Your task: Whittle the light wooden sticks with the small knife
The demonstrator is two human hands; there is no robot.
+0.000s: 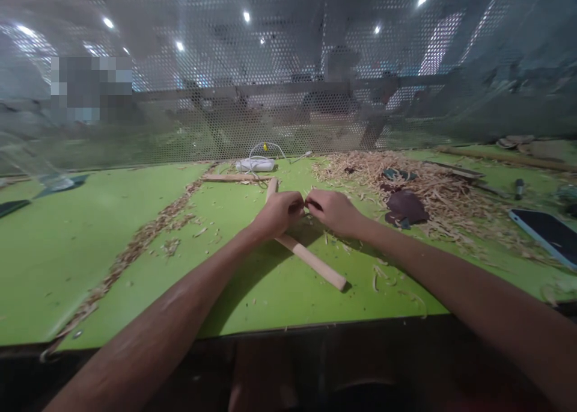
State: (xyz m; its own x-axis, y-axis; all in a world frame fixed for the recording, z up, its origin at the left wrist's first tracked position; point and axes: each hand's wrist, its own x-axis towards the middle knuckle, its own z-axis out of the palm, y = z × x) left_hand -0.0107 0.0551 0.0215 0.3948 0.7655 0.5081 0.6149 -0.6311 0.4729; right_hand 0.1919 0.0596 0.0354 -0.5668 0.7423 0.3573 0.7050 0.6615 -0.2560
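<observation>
A light wooden stick (311, 260) lies on the green table (90, 249), running from near the table's middle toward me on the right. My left hand (279, 212) is closed in a fist over the stick's far part. Just to its right, my right hand (332, 210) is closed too, pinching a small dark object I cannot make out, its tip touching the left hand's fingers.
A heap of wood shavings (433, 189) covers the right side, with a dark maroon piece (404, 206) on it. A phone (545, 234) lies far right. A white cabled device (255, 164) and a wooden strip (228, 177) lie near the perforated screen (279, 81). A shavings trail (135, 249) runs left.
</observation>
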